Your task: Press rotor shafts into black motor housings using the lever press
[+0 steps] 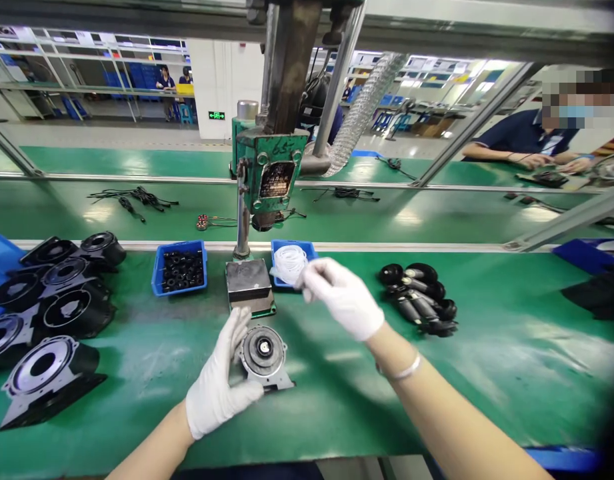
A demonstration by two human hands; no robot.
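Observation:
A round grey metal housing (263,353) with a flat foot and a black ring at its centre sits on the green bench. My left hand (221,380), in a white glove, cups its left side, fingers along the rim and thumb by the foot. White-gloved too, my right hand (339,293) is raised at the near right edge of a blue bin (311,250) of white plastic rings (289,263). Its fingertips are pinched together; what is between them, if anything, I cannot make out. Behind the housing stands a green press (271,173) over a metal block (248,277).
Several black housings (69,307) crowd the left side. A blue bin (157,287) of small black parts (183,270) stands left of the press. Black cylindrical parts (419,300) lie in a pile at right. Cables (137,197) lie beyond the rail; a co-worker (527,140) sits across.

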